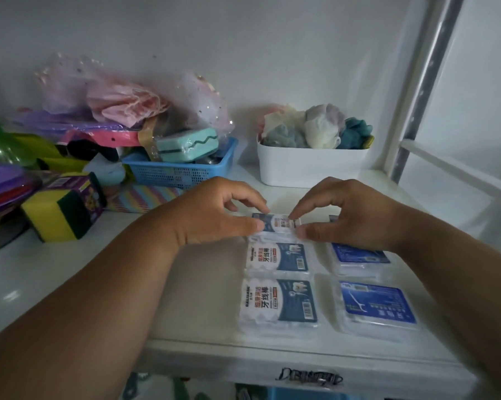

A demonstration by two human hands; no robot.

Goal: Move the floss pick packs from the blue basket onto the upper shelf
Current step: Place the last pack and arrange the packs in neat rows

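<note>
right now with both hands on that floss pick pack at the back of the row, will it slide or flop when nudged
The floss pick pack looks flat and boxy, so probably stiff, not floppy. Its glossy wrap on the smooth white shelf likely slides easily. The left hand and right hand pinch it with fingertips, suggesting it's light.

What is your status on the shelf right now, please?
Left hand and right hand pinching rear floss pick pack. Four packs already on upper shelf. Nothing blocking.

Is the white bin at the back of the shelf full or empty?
Full: the white bin holds bath puffs piled above its rim.
</note>
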